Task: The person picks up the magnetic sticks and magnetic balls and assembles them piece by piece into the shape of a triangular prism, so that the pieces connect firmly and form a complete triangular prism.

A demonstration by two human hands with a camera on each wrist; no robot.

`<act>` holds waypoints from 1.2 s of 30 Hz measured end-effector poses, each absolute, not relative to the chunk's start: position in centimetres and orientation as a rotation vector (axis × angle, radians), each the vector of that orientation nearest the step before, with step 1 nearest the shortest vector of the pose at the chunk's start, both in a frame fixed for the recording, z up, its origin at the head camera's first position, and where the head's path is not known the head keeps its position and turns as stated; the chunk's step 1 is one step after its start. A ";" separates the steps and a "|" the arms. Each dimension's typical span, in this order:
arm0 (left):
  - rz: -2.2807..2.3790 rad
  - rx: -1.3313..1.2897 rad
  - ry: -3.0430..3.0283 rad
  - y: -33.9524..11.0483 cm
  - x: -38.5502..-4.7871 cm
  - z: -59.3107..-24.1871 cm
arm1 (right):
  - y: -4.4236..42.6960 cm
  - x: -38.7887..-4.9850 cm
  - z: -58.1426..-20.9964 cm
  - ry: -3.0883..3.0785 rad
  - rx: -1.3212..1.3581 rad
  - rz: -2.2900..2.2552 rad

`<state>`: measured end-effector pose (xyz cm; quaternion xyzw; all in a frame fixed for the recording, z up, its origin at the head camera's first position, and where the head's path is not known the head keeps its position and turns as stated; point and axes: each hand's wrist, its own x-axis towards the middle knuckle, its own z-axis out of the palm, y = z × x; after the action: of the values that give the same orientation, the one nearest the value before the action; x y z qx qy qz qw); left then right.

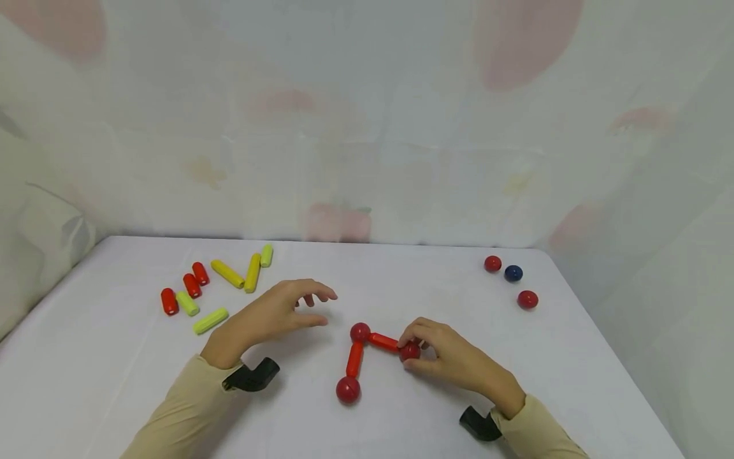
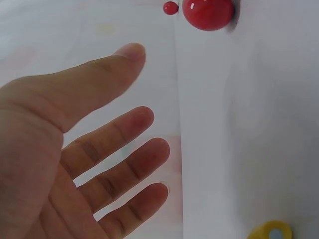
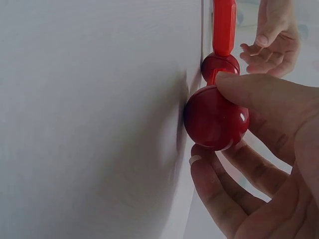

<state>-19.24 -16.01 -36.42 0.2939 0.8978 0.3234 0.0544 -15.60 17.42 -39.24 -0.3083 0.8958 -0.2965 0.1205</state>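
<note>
Two red rods and three red balls form a bent chain on the white table. One rod (image 1: 355, 360) links the near ball (image 1: 348, 390) to the corner ball (image 1: 360, 332); the other rod (image 1: 383, 342) runs right from that corner to an end ball (image 1: 410, 352). My right hand (image 1: 447, 358) grips this end ball (image 3: 215, 119) between thumb and fingers, partly covering it. To the left of the chain, my left hand (image 1: 281, 309) hovers above the table, its fingers spread apart from the thumb (image 2: 107, 74) and holding nothing.
Several loose rods lie at the back left: short red ones (image 1: 169, 301), yellow ones (image 1: 227, 273) and yellow-green ones (image 1: 210, 320). Toward the back right are two red balls (image 1: 527, 299) and a dark blue ball (image 1: 513, 273). A patterned cloth (image 1: 401, 178) hangs behind the table.
</note>
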 end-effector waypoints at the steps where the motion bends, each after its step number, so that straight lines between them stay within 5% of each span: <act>1: 0.977 0.878 2.733 -16.1 -19.3 -36.4 | 17.4 -15.6 -39.2 2.613 -0.893 -0.865; 36: 0.729 0.401 2.654 -23.2 -18.8 -35.3 | 17.3 -15.5 -39.5 2.608 -0.827 -0.883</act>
<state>-18.76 -23.17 -35.29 0.1417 0.9388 0.2580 0.1792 -15.47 17.35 -39.49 -0.2851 0.8992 -0.3042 0.1328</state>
